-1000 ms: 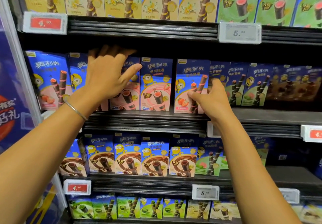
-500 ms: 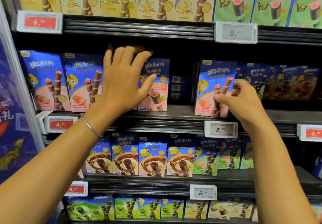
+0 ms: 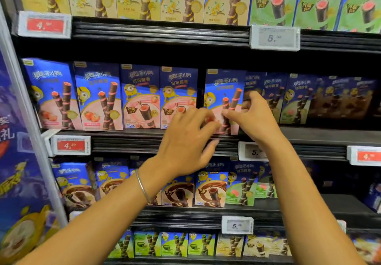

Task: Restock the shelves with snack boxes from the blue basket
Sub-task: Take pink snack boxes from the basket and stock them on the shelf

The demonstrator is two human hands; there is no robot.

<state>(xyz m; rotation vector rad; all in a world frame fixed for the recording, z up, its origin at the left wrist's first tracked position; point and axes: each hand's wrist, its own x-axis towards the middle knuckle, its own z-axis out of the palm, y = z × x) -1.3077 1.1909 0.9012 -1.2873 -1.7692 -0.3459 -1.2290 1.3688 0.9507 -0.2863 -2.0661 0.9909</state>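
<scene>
The shelves (image 3: 165,31) fill the whole view, four tiers of snack boxes with price tags on the rails. The second shelf (image 3: 123,141) is the one being worked on. Its left half carries a row of pink boxes (image 3: 99,95), four across, standing upright and facing out. Towards three o'clock the row turns to green boxes (image 3: 296,99), and then to darker ones set further back.

The pink box being placed (image 3: 223,85) stands just past the centre of the view, at about two o'clock, with its base on the shelf's front edge. A narrow dark gap (image 3: 201,99) at its nine o'clock keeps it apart from the row. It looks slightly turned, not yet square with its neighbours.

The right hand (image 3: 253,118) holds this box from its four o'clock, thumb on the front face and fingers curled round the right edge. The left hand (image 3: 185,141) comes in at the box's seven o'clock with its fingers spread and loose, holding nothing. Its tips are blurred, so I cannot tell whether they touch the box. A thin bracelet (image 3: 142,186) sits on that wrist.

The blue basket is out of view. My judgement is that this box is nearly shelved: it needs sliding to nine o'clock and squaring up. The recessed stock at three o'clock suggests more restocking remains.
</scene>
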